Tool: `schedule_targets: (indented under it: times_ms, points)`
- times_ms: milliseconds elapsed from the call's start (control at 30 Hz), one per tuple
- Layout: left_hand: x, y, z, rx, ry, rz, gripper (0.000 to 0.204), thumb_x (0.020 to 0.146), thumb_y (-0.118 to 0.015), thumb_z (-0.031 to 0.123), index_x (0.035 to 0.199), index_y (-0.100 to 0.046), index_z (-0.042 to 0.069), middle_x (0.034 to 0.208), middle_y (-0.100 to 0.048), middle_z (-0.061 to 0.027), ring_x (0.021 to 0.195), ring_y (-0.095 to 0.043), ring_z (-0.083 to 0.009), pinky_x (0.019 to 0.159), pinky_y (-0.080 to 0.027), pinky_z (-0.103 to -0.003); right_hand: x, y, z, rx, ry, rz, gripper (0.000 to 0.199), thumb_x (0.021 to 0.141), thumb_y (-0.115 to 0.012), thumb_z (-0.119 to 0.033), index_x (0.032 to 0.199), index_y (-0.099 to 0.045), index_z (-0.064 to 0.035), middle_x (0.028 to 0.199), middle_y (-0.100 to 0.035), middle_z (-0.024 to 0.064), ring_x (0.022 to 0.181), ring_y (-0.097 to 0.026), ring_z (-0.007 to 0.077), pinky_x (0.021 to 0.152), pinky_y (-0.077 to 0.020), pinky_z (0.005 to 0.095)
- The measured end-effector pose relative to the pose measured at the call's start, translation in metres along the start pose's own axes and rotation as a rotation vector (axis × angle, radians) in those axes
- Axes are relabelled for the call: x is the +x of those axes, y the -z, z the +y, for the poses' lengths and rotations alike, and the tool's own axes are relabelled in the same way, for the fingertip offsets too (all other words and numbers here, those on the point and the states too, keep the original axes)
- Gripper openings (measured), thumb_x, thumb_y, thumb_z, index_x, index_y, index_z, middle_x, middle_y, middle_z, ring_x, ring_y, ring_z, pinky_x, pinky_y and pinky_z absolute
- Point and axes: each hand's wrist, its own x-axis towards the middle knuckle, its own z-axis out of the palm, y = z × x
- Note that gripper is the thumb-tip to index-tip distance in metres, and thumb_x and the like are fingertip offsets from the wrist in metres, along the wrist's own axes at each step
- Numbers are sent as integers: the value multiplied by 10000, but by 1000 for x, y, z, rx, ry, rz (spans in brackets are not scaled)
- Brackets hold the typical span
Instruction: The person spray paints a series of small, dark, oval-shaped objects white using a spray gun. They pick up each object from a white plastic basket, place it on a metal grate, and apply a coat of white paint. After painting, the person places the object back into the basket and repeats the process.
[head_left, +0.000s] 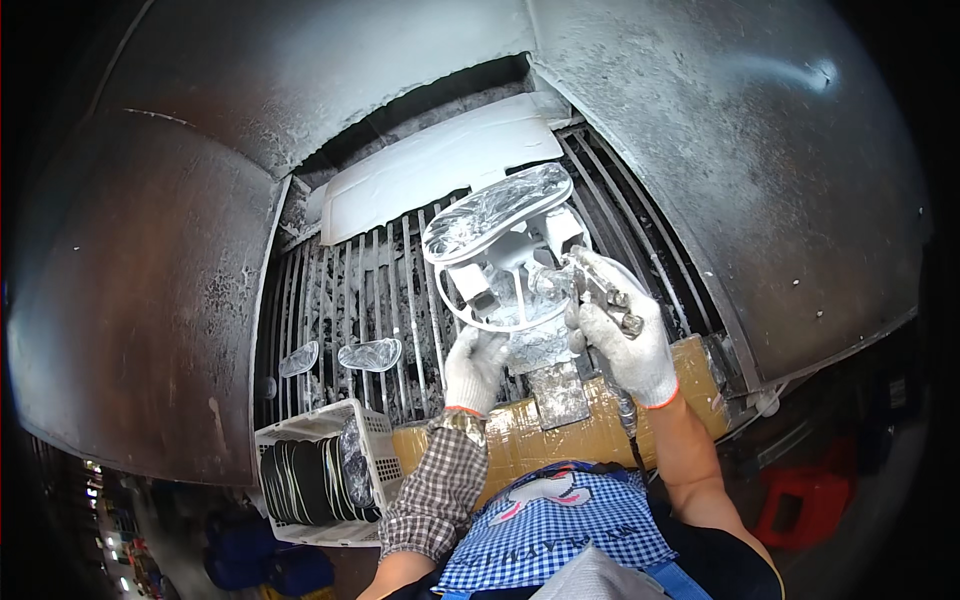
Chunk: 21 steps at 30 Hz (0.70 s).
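Sole-shaped jig (497, 213) above hands (gloved), spray gun (600, 290) beside

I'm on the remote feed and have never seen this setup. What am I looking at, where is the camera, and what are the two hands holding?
There is one view, from a wide-angle camera on the worker's head looking down, so straight edges bend. No machine does the work; a person in white gloves stands at a metal spray booth with curved, stained walls. In front is a coated grate, with two clear sole-shaped pieces lying on it. The left hand holds a white fixture from below; a clear sole-shaped piece sits on top of it. The right hand has its grip on a spray gun pointed at the fixture. At lower left a white basket holds dark soles stacked on edge. A taped yellow bar runs along the near edge.
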Motion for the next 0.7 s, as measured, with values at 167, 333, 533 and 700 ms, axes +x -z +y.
schedule_targets:
  times_ms: [167,333,533,700]
  points:
    - [-10,-14,-8,-92,35,-67,434,1029,-580,170,1406,-514,-34,1387,-627,-273,1269,-632,-443,1052,-567,-555,2,4,-8,-32,30,92,576,1033,-673,-71,1554,-477,77,1124,-733,59,782,-626,48,719,-531,227]
    - [-10,-23,-2,-77,0,-22,392,1047,-545,163,1385,-517,-32,1371,-634,-262,1274,-631,-432,1080,-546,-562,7,16,-7,-72,111,200,558,1047,-665,-78,1554,-480,64,1147,-730,56,782,-611,30,701,-526,206]
    - [-17,-31,10,-50,-1,6,367,1068,-527,186,1358,-556,-36,1344,-659,-251,1255,-649,-399,1052,-559,-546,6,29,-13,-45,105,259,557,1045,-677,-100,1541,-488,69,1027,-707,30,718,-586,38,643,-482,195]
    - [-6,-11,19,-27,-50,37,376,1060,-540,203,1348,-547,-38,1341,-651,-256,1209,-668,-403,983,-594,-552,2,37,-21,-58,126,289,557,1040,-664,-87,1535,-480,90,981,-693,24,714,-584,44,656,-489,205]
